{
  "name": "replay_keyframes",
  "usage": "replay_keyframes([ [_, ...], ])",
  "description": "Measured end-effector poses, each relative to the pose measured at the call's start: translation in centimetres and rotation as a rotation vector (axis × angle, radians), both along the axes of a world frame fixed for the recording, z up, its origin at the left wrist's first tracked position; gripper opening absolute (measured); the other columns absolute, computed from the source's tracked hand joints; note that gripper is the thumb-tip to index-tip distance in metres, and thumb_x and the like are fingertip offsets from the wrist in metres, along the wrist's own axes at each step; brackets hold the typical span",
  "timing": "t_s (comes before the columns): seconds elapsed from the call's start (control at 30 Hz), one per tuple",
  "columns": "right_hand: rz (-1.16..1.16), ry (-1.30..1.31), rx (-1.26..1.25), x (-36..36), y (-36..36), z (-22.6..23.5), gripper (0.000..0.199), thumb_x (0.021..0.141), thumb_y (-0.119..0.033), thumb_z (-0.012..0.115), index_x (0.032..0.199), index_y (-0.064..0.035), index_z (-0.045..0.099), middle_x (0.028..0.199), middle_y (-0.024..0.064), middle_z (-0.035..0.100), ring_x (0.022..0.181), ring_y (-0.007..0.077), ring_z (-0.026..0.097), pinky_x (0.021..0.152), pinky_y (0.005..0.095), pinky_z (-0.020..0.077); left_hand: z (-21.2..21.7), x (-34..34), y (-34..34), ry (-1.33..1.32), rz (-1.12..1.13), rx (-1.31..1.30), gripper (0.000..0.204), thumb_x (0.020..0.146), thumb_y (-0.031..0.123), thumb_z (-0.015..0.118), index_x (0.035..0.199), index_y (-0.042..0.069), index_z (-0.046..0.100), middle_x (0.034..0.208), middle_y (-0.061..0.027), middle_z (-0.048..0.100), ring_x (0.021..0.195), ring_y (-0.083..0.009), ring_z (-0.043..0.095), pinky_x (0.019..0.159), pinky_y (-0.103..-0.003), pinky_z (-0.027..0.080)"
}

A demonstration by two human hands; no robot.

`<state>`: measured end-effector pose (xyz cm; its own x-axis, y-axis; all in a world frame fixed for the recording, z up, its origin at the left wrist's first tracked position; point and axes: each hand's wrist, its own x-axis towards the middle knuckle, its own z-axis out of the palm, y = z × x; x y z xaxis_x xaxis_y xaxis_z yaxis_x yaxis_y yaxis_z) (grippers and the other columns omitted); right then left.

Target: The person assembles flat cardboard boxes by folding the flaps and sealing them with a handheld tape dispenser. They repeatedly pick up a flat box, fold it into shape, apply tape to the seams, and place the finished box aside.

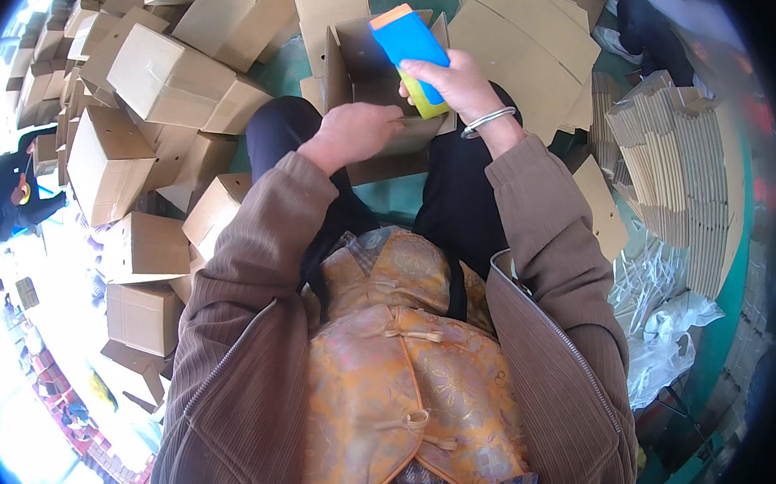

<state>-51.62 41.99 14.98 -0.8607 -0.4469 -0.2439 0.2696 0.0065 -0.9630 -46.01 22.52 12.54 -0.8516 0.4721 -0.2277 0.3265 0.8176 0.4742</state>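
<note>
An open cardboard box [401, 144] stands between my knees with its flaps raised. My right hand [453, 80] is closed around a blue block-like thing [408, 41] with an orange end and a yellow-green lower part. It is held tilted above the box opening, and its exact kind does not show. At the near left of the box, my left hand [358, 132] has its fingers curled over the rim. The fingertips are partly hidden by the box wall.
Many closed cardboard boxes [170, 74] are piled on the left. Flat cardboard sheets [518, 53] lie ahead on the right, beside a stack of folded cartons [672, 163]. Clear plastic bags [664, 342] lie at the right. Another person [14, 184] is at the far left.
</note>
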Motion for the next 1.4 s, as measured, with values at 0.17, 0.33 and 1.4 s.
replay_keyframes([
  [0.17,-0.103,-0.032,-0.163,0.2,-0.1,0.0,0.029,0.086,-0.024,0.069,0.096,0.0024,0.064,0.080,0.0123,0.069,0.071,0.0182,0.068,0.068,0.0300,0.0544,-1.0,-4.1,-0.4,-0.236,0.011,-0.008,0.033,0.091,0.038,0.052,0.113,0.017,0.066,0.106,-0.0109,0.068,0.104,-0.0312,0.062,0.087,-0.042,0.049],
  [0.33,-0.145,-0.004,-0.272,2.3,-0.3,0.7,0.029,0.088,-0.023,0.068,0.099,0.0039,0.063,0.082,0.0121,0.068,0.072,0.0183,0.067,0.067,0.0298,0.0544,-2.7,-5.4,0.5,-0.165,0.072,-0.189,0.032,0.087,0.039,0.057,0.108,0.017,0.070,0.109,-0.0109,0.066,0.104,-0.0339,0.062,0.089,-0.043,0.049],
  [1.4,-0.261,-0.269,-0.540,11.1,-0.1,-2.8,0.024,0.091,-0.016,0.062,0.103,0.0043,0.060,0.085,0.0120,0.068,0.073,0.0178,0.066,0.069,0.0307,0.0536,-3.9,-5.6,-0.2,0.005,-0.059,-0.328,0.050,0.094,0.027,0.049,0.141,0.012,0.044,0.156,-0.0122,0.026,0.141,-0.0478,0.021,0.110,-0.050,0.036],
])
